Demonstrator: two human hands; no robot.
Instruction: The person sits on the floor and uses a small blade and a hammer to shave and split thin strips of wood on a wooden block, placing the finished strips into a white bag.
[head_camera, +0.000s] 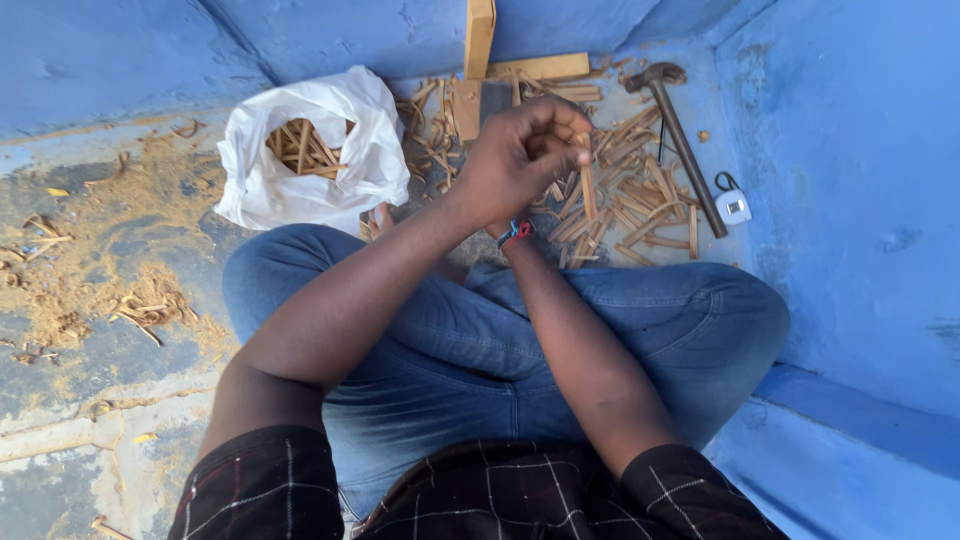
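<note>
My left hand (515, 160) covers my right hand (500, 228), fingers pinching a thin wooden stick (588, 190); right's grip unclear; white plastic bag (300, 185) holds more wooden sticks (302, 147).

White plastic bag (300, 160) of wood strips, floor, upper left

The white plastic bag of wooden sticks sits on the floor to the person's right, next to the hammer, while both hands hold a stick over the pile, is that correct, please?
Not quite. In the head view the white plastic bag of wooden sticks sits to the person's left, well apart from the hammer, which lies on the right. The rest stands: the left hand and the right hand, mostly hidden behind it, hold a stick over the pile.
</note>
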